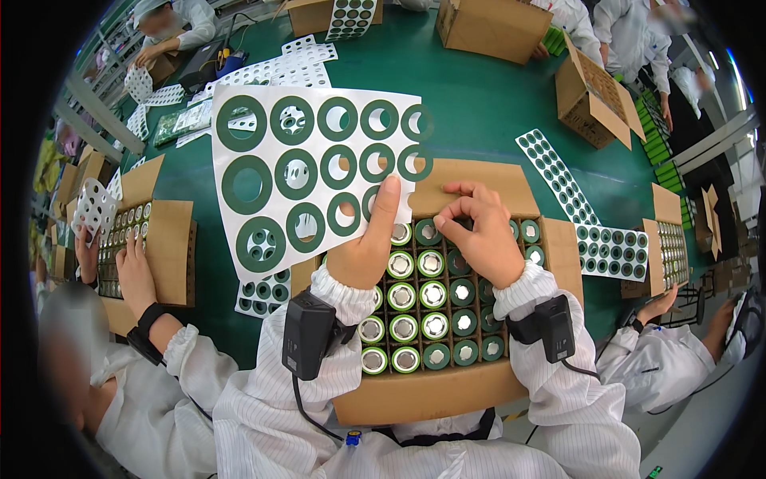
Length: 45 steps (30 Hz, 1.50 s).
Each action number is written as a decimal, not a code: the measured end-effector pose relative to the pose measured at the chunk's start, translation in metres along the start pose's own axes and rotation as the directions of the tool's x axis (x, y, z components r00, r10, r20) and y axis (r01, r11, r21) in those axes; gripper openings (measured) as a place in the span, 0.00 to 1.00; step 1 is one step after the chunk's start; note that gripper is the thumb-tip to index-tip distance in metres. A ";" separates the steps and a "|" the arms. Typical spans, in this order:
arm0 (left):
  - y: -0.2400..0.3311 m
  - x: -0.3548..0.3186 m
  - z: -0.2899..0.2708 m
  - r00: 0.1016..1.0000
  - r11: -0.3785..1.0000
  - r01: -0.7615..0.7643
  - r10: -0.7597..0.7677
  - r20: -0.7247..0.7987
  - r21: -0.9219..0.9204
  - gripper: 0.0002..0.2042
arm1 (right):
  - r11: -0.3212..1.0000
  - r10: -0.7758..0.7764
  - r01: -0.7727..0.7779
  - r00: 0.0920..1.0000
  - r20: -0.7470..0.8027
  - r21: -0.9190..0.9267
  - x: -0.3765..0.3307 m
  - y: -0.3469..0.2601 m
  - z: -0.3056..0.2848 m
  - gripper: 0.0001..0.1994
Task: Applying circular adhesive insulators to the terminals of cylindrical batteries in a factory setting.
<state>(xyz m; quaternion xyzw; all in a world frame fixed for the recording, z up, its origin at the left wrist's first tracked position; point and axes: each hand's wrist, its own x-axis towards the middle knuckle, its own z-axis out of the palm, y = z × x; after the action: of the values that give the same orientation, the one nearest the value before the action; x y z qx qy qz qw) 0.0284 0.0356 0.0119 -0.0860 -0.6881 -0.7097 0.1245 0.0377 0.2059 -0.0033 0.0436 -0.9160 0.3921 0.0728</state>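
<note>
My left hand (363, 243) grips the lower right edge of a white sheet (275, 209) of green ring stickers, thumb on top. Some ring places on the sheet are see-through holes. Below my hands stands an open cardboard box (431, 399) with cylindrical battery cells in a divider grid. Cells on the left, such as this bare-topped cell (400, 265), show light green rims; many toward the right carry dark green rings (462, 292). My right hand (483, 235) is over the box's far rows, thumb and index finger pinched beside a ringed cell (428, 231). Whatever lies between those fingertips is hidden.
Sticker sheets lie right (554, 176) and far left (303, 60) on the green table (487, 104). Another cell box (171, 247) stands left, with a co-worker's hand (136, 275) over it. Cardboard boxes (487, 32) line the far side. A co-worker's sleeve (654, 363) is close on the right.
</note>
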 end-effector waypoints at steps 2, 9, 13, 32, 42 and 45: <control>-0.001 0.000 0.001 0.999 0.999 -0.040 0.040 -0.003 0.016 0.10 | 1.000 -0.006 0.006 1.000 -0.004 0.000 0.000 0.002 0.001 0.06; 0.003 0.000 -0.003 0.998 0.996 -0.063 0.063 0.005 0.067 0.11 | 0.999 -0.033 0.033 0.999 -0.032 -0.002 0.000 -0.001 0.004 0.05; 0.002 0.000 -0.001 0.998 0.998 -0.062 0.061 0.010 0.031 0.11 | 0.999 -0.045 0.044 0.998 -0.044 -0.019 0.000 0.000 0.004 0.05; 0.008 0.000 -0.001 1.000 1.000 -0.015 0.015 -0.007 0.013 0.10 | 0.997 -0.071 0.068 0.995 -0.076 -0.045 -0.001 -0.001 0.007 0.04; 0.005 0.000 0.000 1.000 0.999 -0.001 0.001 -0.001 -0.035 0.09 | 0.993 -0.100 0.093 0.990 -0.101 -0.066 -0.002 -0.002 0.008 0.04; 0.003 0.000 -0.001 1.000 1.000 -0.017 0.017 0.006 -0.001 0.09 | 0.993 -0.107 0.100 0.988 -0.109 -0.070 -0.002 0.000 0.009 0.04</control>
<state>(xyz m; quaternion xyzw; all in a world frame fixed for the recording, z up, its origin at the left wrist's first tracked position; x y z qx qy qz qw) 0.0298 0.0350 0.0149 -0.0939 -0.6875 -0.7085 0.1286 0.0384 0.1993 -0.0098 0.0666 -0.9191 0.3599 0.1462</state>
